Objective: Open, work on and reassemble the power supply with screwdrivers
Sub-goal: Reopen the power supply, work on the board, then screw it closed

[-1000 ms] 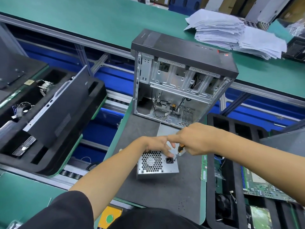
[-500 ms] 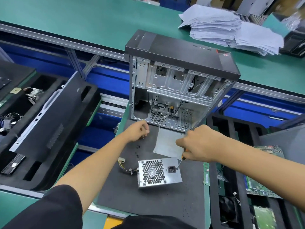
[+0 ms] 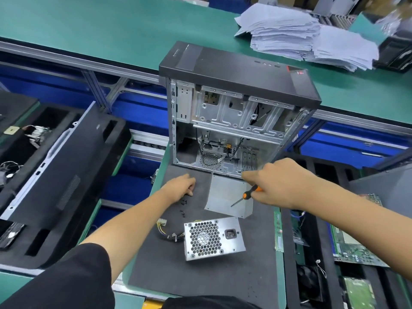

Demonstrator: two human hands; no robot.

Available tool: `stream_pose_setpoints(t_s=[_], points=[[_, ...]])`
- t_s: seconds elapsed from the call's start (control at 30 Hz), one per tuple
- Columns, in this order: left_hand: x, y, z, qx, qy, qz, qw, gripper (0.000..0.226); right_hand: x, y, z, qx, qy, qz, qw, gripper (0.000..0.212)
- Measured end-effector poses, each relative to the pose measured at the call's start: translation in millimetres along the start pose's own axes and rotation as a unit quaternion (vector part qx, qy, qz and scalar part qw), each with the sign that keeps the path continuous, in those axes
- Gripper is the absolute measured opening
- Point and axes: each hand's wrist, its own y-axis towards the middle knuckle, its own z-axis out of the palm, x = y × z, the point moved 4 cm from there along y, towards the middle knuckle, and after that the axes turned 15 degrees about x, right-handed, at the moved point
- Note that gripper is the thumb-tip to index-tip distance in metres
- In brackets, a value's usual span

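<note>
Grey mat: power supply central; right hand grips screwdriver; left hand curled over screws.

Green workbench, stacked papers, blue conveyor frame, foam trays

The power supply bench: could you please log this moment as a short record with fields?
power supply: lies on the dark mat, fan grille facing up, no hand on it
cable bundle: trails off its left side
screws: loose on the mat near the left hand
left hand: fingers down on the mat
right hand: grips the screwdriver
screwdriver: orange handle, tip over the metal plate
metal plate: flat before the computer case
computer case: upright, side open
</note>
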Motion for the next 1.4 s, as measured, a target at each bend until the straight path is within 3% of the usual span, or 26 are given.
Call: stream_pose_setpoints(t_s=[0.17,0.33,0.53,0.67,0.97,1.4], points=[[2,-17,-15,-0.079,-0.184,0.011,0.98,0.011,-4,0,-5,-0.043,0.009,0.01,0.999,0.016],[-12,-58,-20,-0.117,-0.377,0.111,0.912,0.01,-4,-3,-9,-0.085,0.023,0.016,0.996,0.015],[-33,-93,13,-0.122,-0.459,0.106,0.874,0.01,5,-13,-11,-0.137,0.023,0.008,0.99,0.016],[-48,-105,24,-0.103,-0.534,0.125,0.83,0.005,9,-19,-10,-0.143,0.036,-0.007,0.989,0.016],[-69,-116,33,-0.08,-0.556,0.176,0.809,0.01,13,-31,-4,-0.162,0.044,-0.026,0.985,0.021],[-83,-117,41,-0.073,-0.574,0.181,0.795,0.008,14,-42,6,-0.16,0.031,-0.031,0.986,0.017]])
